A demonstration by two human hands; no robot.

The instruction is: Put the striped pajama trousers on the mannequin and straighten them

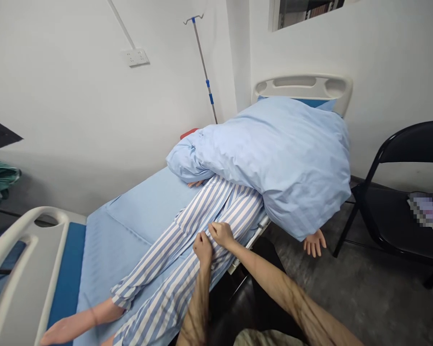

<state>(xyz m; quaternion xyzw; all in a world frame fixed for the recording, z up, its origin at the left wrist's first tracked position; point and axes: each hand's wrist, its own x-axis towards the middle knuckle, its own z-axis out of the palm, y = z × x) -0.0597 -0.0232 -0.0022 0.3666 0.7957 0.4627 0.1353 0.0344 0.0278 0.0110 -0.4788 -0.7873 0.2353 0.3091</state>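
A mannequin in blue-and-white striped pajama trousers [166, 254] lies on the bed, its legs stretched toward the lower left. My left hand [203, 247] is closed in a fist at the knee area of the nearer leg. Just beside it, a little farther up the same leg, my right hand [221, 234] is also a fist. Nothing shows in either hand. A light blue quilt [274, 149] is bunched over the mannequin's upper body and hides it. One mannequin hand [314, 242] hangs out below the quilt at the bed's side.
The bed has a blue sheet [137, 206], a footboard [32, 269] at left and a headboard [299, 82] at the far end. An IV pole [202, 57] stands by the wall. At right is a black folding chair [393, 216] with a blurred item on its seat.
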